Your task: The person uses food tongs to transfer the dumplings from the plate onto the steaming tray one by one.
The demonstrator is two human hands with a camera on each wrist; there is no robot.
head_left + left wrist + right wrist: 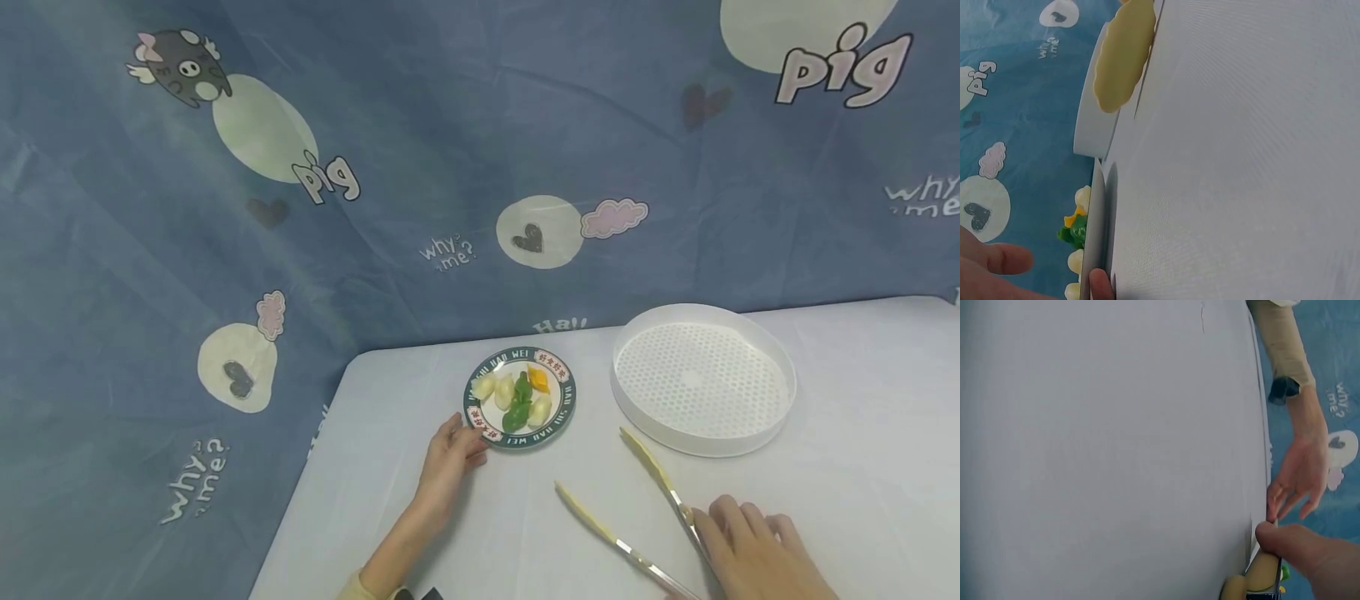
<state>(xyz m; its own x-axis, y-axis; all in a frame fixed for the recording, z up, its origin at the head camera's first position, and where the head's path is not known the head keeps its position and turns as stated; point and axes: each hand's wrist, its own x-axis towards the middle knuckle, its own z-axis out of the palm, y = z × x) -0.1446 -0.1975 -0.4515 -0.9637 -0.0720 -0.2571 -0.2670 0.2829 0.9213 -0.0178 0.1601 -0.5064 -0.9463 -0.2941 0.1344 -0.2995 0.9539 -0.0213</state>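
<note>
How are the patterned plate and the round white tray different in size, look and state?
The tray looks clearly larger than the plate. The plate has a dark green rim with lettering, while the tray is plain white with a dotted bottom and a taller wall. The plate carries small food-like pieces and the left hand touches it; no hand touches the tray. Both are round.

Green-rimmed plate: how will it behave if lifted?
The plate is probably rigid, given its even round outline. Its rounded pale pieces could roll if it tilts, and lifting only where the left hand is, at one edge, would likely tip it.
</note>
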